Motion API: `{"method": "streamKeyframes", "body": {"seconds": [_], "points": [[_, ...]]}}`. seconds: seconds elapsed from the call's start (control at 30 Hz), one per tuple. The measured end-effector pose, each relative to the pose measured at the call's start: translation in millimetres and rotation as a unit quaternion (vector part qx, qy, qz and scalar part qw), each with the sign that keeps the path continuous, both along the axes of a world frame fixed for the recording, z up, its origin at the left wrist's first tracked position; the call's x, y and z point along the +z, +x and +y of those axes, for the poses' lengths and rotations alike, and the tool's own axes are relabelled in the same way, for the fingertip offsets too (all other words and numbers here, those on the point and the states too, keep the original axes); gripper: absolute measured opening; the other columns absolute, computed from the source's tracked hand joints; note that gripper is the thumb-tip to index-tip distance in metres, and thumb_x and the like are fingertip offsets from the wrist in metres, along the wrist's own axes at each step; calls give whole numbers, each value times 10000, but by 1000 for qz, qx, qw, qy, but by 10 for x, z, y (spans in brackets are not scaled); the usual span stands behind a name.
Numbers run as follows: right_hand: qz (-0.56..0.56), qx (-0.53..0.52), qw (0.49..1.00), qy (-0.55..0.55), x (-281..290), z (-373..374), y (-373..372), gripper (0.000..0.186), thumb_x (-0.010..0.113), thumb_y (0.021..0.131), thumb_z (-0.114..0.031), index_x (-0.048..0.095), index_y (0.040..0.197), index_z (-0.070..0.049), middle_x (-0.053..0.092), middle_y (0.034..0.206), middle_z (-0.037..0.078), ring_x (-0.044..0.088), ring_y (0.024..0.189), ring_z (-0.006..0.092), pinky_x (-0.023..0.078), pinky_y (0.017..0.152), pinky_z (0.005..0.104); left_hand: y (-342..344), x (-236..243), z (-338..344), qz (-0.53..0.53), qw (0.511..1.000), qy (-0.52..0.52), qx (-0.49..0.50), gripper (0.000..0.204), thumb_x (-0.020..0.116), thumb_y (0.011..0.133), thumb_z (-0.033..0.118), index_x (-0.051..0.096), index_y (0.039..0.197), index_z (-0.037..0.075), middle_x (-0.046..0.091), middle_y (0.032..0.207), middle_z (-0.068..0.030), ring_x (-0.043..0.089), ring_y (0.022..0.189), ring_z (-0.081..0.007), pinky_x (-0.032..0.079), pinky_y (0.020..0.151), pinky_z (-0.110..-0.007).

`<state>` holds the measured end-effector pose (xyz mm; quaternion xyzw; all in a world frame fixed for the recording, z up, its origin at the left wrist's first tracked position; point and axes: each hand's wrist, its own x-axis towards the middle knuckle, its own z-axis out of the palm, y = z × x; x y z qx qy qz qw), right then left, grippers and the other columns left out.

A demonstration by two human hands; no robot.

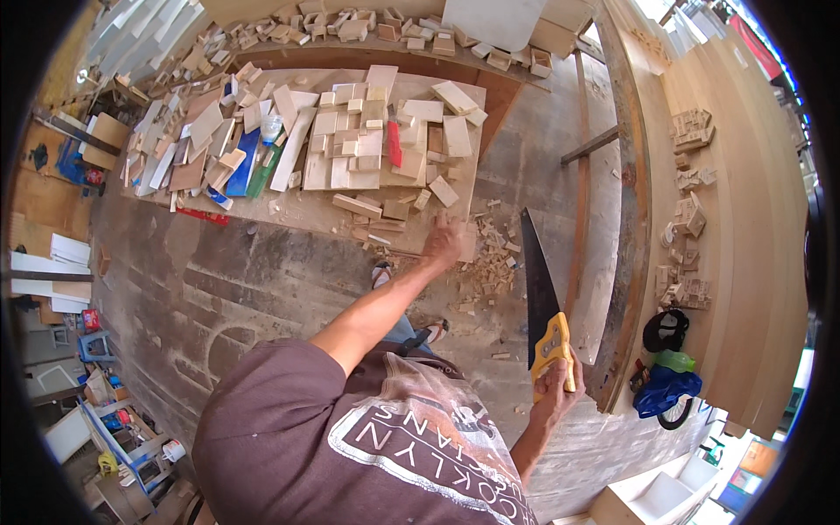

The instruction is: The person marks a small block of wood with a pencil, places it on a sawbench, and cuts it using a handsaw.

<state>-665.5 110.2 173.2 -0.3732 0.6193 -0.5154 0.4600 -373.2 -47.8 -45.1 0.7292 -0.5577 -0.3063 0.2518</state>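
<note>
My left hand rests at the worktable's near right corner, fingers bent and pressed on a light wooden board. In my right hand is the yellow handle of a hand saw, its dark blade angled up above the floor, right of the table. Blocks, offcuts, a red piece and blue and green strips lie on the tabletop.
Scraps litter the floor beside my feet. A long bench runs along the right, bearing small wooden assemblies and a blue bag. More blocks line a back shelf. Stacked materials stand left.
</note>
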Motion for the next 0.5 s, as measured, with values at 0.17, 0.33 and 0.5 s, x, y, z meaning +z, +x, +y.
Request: {"method": "streamKeyframes", "body": {"seconds": [0.17,0.33,0.5], "points": [[-21,-3,1000,18,-137,-13,37,415,683,1011,-281,619,1278,31,571,756,-9,441,523,22,330,443,191,153,347,198,-127,977,6,-171,640,678,879,171,462,1449,-26,303,1624,-237,327,1486,-412,376,1186,-431],[-14,39,999,29,-212,-156,100,387,664,1026,-269,628,1284,17,433,668,-64,363,512,15,300,450,198,285,39,209,-190,950,-33,-245,832,779,823,308,411,1490,-25,320,1624,-214,300,1515,-364,319,1232,-424],[-12,49,998,25,-240,-210,164,399,677,1016,-274,628,1273,26,472,681,-51,391,505,18,311,449,202,192,72,112,-179,945,-37,-273,849,781,835,328,392,1510,-11,309,1637,-188,291,1524,-349,339,1220,-422]]}}
